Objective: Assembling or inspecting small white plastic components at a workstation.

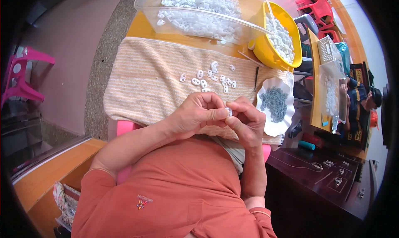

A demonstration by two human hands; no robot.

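- Orange-red shirt (174, 188) nearest the lens, filling six to eight o'clock from the hands.
- Left hand (195, 112) at nine o'clock: thumb and index pinched nearly together on a small piece (228, 111); other fingers curled in, partly hidden.
- Right hand (249, 122) at four o'clock: thumb and index closed on the same piece from the opposite side, barely parted; other fingers bent.
- Piece location: clock centre, between both sets of fingertips, above the near part of the striped towel (145, 80).
- Progress, as judged: one piece in work, not yet set down. Over a dozen loose white pieces (199, 74) on the towel at eleven o'clock, probably the current small batch; cannot tell whether handled or waiting.
- Bulk: heaps of white pieces in the clear plastic bin (151, 9) at twelve and the yellow basin (266, 55) at one. Cannot tell which heap counts as done; clearly far more than one sitting's handful.
- Grey bits (274, 104) piled in the wavy-rimmed white dish (277, 129) at three o'clock; plenty left, single shapes too small to read.
- Thin black stick (256, 79) on the towel between one and two o'clock, untouched.
- Look of held piece: pale, small, mostly covered by fingertips; holes not readable. Loose ones: white, round-ended, two-holed; cannot tell whether holes filled.
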